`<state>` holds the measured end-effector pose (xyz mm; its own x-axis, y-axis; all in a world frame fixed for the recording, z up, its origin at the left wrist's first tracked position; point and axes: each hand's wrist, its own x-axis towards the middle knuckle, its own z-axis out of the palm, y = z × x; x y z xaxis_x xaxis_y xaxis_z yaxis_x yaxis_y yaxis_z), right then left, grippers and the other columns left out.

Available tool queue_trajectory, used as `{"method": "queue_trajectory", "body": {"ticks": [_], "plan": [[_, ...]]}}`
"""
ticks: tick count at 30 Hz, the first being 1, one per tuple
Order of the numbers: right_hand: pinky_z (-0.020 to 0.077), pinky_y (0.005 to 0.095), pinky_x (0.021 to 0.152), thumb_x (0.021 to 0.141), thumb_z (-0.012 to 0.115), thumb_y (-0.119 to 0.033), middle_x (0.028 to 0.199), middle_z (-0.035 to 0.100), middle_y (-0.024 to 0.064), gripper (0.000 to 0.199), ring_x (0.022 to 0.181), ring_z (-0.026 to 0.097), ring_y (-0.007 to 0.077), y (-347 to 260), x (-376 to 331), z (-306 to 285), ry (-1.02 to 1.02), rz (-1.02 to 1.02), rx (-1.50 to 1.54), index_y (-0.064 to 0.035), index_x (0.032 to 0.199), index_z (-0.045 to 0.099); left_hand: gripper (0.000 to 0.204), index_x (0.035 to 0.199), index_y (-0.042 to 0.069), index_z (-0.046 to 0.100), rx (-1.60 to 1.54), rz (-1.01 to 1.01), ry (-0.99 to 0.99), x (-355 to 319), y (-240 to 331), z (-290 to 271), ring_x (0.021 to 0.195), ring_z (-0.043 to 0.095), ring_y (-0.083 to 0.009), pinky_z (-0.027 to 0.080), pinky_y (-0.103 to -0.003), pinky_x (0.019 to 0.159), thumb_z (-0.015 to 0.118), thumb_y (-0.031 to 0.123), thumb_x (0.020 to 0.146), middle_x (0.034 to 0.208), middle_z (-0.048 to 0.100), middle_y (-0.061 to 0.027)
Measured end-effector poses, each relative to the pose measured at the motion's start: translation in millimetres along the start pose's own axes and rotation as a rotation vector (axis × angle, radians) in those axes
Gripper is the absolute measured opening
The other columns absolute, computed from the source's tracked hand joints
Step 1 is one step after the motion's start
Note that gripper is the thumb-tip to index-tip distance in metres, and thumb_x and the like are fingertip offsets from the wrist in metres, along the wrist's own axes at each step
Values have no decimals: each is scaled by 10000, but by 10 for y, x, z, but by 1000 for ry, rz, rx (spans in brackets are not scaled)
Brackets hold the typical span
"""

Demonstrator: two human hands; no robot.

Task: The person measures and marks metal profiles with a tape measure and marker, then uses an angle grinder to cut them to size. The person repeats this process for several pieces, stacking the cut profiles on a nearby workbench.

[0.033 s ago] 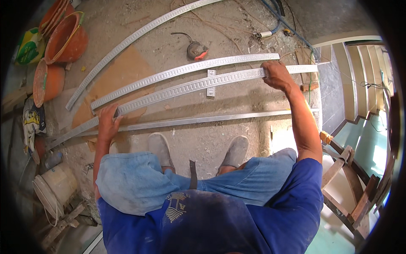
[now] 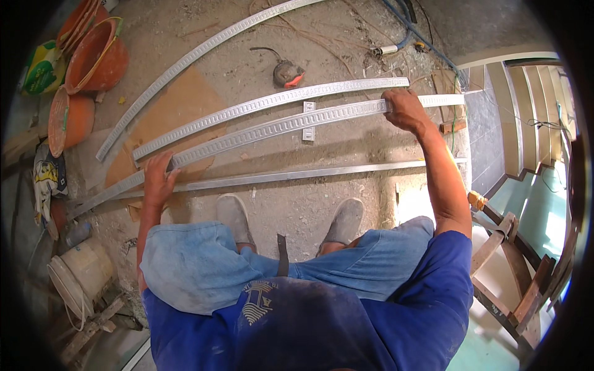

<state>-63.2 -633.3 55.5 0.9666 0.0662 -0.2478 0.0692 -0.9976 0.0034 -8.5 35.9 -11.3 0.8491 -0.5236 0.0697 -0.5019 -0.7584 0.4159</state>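
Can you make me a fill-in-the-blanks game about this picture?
1. Both hands rest on the same long, patterned ____ strip.
2. The left hand and the right hand press near opposite ____ of it.
3. The stacked buckets at top left are ____ in colour.
4. The person's shirt is ____.

Missing words: white; ends; orange; blue

Bright daylight, soft shadows — sharp centre, fisheye bending and black vignette at the rim.

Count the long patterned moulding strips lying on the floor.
3: far strip top left; middle strip; near strip under left hand and right hand. Ends run off-view.
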Motion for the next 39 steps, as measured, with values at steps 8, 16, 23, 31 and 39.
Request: {"method": "queue_trajectory", "body": {"ticks": [8, 16, 23, 31, 39], "plan": [[392, 550, 1015, 787, 755, -208, 1133, 639, 103, 435, 1174, 565, 338, -10, -103, 210, -165, 191, -88, -135, 1189, 605, 516, 1202, 41, 605, 54, -40, -99, 238, 253, 241, 1088, 571, -389, 429, -476, 956, 798, 156, 737, 1161, 639, -175], [424, 509, 1015, 843, 717, -309, 1259, 606, 151, 499, 1228, 539, 351, 398, -536, 479, -62, 276, 68, -95, 1272, 576, 539, 1240, 31, 585, 6, -83, -288, 274, 329, 551, 1106, 571, -413, 446, -474, 964, 785, 115, 746, 1200, 619, -218], [483, 510, 932, 890, 648, -327, 1105, 671, 252, 404, 1070, 626, 430, 1599, -877, 1096, 232, 803, 362, 9, 1114, 647, 635, 1299, 28, 558, 63, 9, -493, 1058, 1105, 228, 1223, 515, -415, 405, -475, 1046, 800, 138, 722, 1326, 550, -222], [519, 475, 721, 952, 527, -343, 845, 682, 166, 354, 808, 674, 351, 3178, -1398, 2137, 298, 896, 269, -30, 859, 665, 282, 1059, 76, 662, -9, 424, -811, 1855, 2481, 524, 981, 642, -365, 496, -506, 867, 675, 203, 808, 1009, 670, -158], [514, 470, 904, 1006, 445, -445, 1213, 608, 127, 524, 1033, 608, 295, 3194, -1028, 2368, 360, 1368, 1290, -14, 1297, 508, 226, 970, 99, 639, -130, 498, -840, 977, 3083, 958, 992, 621, -313, 474, -467, 866, 636, 271, 823, 941, 631, -100]]}}
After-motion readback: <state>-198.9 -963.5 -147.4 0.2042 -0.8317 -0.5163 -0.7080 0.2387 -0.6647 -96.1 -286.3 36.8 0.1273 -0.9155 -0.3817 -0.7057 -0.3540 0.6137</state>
